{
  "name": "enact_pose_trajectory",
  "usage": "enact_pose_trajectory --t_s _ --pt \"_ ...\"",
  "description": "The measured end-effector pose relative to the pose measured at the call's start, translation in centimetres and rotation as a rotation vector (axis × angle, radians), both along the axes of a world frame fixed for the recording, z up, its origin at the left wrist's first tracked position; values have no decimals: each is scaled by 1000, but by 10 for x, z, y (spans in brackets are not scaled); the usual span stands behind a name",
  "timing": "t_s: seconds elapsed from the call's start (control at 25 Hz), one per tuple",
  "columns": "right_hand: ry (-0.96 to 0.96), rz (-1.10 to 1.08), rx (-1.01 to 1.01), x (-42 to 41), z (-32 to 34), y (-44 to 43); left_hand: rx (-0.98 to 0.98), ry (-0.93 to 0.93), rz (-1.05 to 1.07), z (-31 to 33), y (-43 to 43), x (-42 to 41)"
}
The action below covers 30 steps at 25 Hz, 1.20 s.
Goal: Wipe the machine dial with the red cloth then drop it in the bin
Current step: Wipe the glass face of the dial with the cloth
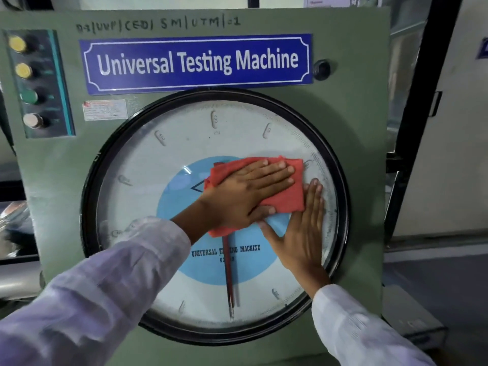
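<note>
While the left hand (239,198) lies flat with its fingers together on the red cloth (286,192), it presses the cloth against the glass of the machine dial (184,133), a little right of the centre. It does not pinch the cloth; only the palm and the fingers hold it on the glass. The right hand (301,233) is open too, with the fingers stretched upward and the thumb spread to the left, flat on the glass just beside the right edge of the cloth and touching it. Both arms wear white sleeves (105,281).

Under the cloth there is a light blue disc (179,202) in the middle of the dial, and on it I can read "UNIVERSAL T…ING MACHINE", partly hidden by the red pointer (229,276), which hangs straight down. A second line below it is too covered to read. Near the top of the white scale stand the letters "kN" and a small mark "600"; the other marks are too blurred. A black ring (87,207) frames the dial.

Above the dial, a blue sign (196,63) says "Universal Testing Machine" in white letters. Higher on the green panel (351,107) is handwriting, about "SM|UTM|-1". At the left, 4 round buttons (25,71) stand in a column: 2 yellow, 1 green, 1 white. A small sticker (104,110) is not readable.
</note>
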State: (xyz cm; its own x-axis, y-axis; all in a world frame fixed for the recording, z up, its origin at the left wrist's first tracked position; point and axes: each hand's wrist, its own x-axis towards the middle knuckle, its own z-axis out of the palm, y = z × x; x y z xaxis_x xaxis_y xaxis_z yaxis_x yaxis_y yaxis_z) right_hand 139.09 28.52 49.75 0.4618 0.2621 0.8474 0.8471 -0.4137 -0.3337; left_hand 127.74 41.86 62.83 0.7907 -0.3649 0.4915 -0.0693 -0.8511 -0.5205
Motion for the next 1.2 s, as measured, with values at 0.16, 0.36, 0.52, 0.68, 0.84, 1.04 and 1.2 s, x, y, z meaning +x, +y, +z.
enact_pose_trajectory --t_s 0.16,0.36,0.52,0.68,0.84,1.04,1.2 --pt "-14 -22 -29 1 2 -4 76 -119 79 15 11 1" --pt "9 -76 -18 -1 -8 1 -64 -294 250 6 -24 38" --pt "5 -82 -27 1 -12 3 -93 -346 253 2 -31 47" --pt "47 -16 -27 0 -9 1 -132 -494 292 14 -5 16" --pt "8 22 -52 0 1 -5 -221 -662 442 21 31 -38" --pt "-199 111 -121 -9 46 21 -365 -961 599 24 81 -114" --pt "-211 19 -101 -10 53 31 -630 -1115 719 26 85 -122"
